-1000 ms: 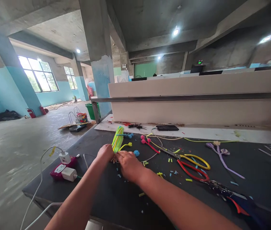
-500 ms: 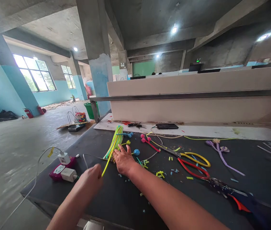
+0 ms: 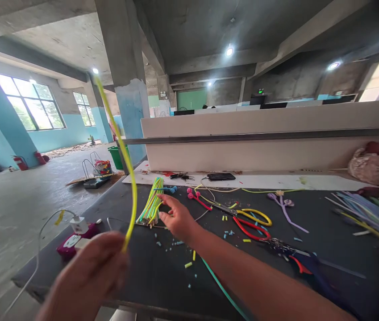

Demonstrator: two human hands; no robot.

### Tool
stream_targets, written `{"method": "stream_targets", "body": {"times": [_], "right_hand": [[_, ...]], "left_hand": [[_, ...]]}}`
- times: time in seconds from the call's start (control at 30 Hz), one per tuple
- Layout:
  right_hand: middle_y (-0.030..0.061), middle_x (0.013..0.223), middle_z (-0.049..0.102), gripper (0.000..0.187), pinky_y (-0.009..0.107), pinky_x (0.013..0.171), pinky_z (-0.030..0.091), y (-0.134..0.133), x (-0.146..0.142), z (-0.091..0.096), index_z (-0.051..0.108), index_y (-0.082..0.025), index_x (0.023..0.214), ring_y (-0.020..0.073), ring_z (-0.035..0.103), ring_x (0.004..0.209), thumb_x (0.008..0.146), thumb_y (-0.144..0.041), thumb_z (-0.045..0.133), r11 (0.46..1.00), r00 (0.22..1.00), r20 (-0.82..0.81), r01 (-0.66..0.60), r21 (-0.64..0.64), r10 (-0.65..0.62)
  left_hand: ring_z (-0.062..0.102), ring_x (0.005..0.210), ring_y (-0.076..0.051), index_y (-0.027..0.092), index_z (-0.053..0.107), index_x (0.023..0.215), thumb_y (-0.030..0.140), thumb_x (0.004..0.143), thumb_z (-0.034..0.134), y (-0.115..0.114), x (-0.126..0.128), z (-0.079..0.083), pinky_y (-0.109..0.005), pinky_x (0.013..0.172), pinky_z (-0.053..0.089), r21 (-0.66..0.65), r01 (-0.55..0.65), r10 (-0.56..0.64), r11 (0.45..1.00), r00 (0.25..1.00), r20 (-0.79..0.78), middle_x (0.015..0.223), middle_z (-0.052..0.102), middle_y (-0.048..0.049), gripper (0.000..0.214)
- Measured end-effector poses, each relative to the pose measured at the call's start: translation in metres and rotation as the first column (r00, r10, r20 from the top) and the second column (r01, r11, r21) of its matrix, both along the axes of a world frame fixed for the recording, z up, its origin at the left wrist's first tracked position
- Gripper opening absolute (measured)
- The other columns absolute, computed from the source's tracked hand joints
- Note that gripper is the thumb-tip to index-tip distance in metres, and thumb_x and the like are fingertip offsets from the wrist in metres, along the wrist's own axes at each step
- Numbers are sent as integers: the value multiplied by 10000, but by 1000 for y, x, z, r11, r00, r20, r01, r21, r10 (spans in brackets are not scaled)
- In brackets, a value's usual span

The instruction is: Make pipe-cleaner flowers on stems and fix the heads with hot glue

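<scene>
My left hand (image 3: 90,272) is raised close to the camera, blurred, pinching the lower end of a long yellow-green pipe cleaner (image 3: 122,156) that curves upward. My right hand (image 3: 176,218) hovers over the dark table (image 3: 162,285) with fingers spread, right beside a bundle of yellow, green and blue pipe cleaners (image 3: 151,206). It holds nothing that I can see. A teal pipe cleaner (image 3: 222,290) lies along the table under my right forearm.
Yellow-handled (image 3: 256,216) and red-handled scissors (image 3: 251,229) lie right of my hand among short cut pieces. Pink (image 3: 196,198) and purple twisted shapes (image 3: 285,205), a phone (image 3: 221,176), a power strip with chargers (image 3: 75,229) and a pile of pipe cleaners (image 3: 366,214) are around.
My left hand pulled one yellow-green pipe cleaner out of the bundle and lifted it toward the camera. My right hand came off the bundle's end and opened. The view shifted right.
</scene>
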State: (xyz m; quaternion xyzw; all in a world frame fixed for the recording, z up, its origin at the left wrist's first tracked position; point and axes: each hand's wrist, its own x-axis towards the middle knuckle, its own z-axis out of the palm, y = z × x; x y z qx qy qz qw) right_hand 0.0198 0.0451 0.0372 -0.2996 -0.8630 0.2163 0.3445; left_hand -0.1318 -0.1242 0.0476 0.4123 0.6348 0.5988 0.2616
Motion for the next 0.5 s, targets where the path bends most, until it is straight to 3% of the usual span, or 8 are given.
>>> {"method": "stream_targets", "body": {"times": [0.07, 0.13, 0.17, 0.2, 0.27, 0.33, 0.43, 0.5], "right_hand": [[109, 1261, 557, 523, 306, 767, 522, -14, 34, 15, 321, -211, 1390, 176, 605, 982, 886, -117, 427, 995, 997, -68, -41, -86, 36], [71, 1242, 577, 547, 289, 761, 514, -27, 74, 28, 311, -263, 1391, 151, 610, 944, 879, -102, 414, 987, 990, -123, -82, -135, 66], [61, 1244, 577, 524, 291, 762, 506, -34, 93, 33, 330, -279, 1381, 146, 605, 926, 888, -125, 417, 981, 983, -168, -98, -166, 69], [56, 1213, 597, 425, 296, 744, 495, -40, 111, 36, 445, -282, 1309, 150, 598, 881, 897, -178, 450, 956, 959, -280, -130, -265, 53], [42, 1027, 665, 222, 285, 688, 461, -50, 140, 37, 656, -251, 1055, 145, 566, 764, 889, -312, 523, 935, 934, -352, -69, -348, -62], [44, 922, 679, 227, 286, 657, 434, -57, 158, 32, 713, -231, 921, 146, 533, 714, 863, -392, 563, 924, 913, -378, -7, -383, -150], [41, 842, 671, 250, 276, 605, 415, -61, 167, 18, 717, -223, 916, 138, 513, 664, 854, -419, 575, 891, 858, -472, -38, -452, -203], [30, 788, 653, 251, 263, 579, 409, -62, 165, 10, 710, -213, 912, 127, 506, 634, 856, -416, 573, 870, 820, -530, -85, -486, -216]], "left_hand": [[514, 466, -109, 214, 623, 966, 289, 680, 664, 34, 37, 14, -200, 431, 402, 35, 220, -219, 975, 975, -24, 587, 594, 36, 298], [484, 453, -85, 177, 649, 829, 232, 709, 604, 62, 71, 21, -185, 436, 367, -3, 387, -386, 922, 919, -79, 554, 550, 44, 140], [472, 453, -76, 163, 646, 756, 216, 723, 581, 72, 85, 21, -182, 447, 365, -36, 476, -476, 879, 870, -125, 546, 531, 46, 90], [453, 438, -69, 156, 629, 698, 201, 729, 558, 80, 97, 20, -179, 439, 355, -78, 549, -555, 832, 820, -144, 526, 506, 50, 90], [405, 390, -57, 164, 590, 684, 208, 731, 542, 88, 116, 12, -170, 392, 318, -132, 647, -658, 751, 751, -57, 498, 469, 68, 80], [380, 343, -56, 174, 547, 647, 240, 738, 540, 90, 129, 1, -165, 345, 279, -162, 704, -713, 691, 701, 1, 442, 444, 78, 113], [422, 326, -63, 186, 489, 630, 282, 735, 561, 86, 140, -14, -158, 329, 315, -166, 805, -778, 570, 594, 205, 425, 487, 73, 159], [478, 356, -67, 175, 494, 645, 299, 707, 606, 82, 141, -18, -164, 355, 377, -128, 840, -774, 527, 537, 335, 484, 563, 41, 179]]}}
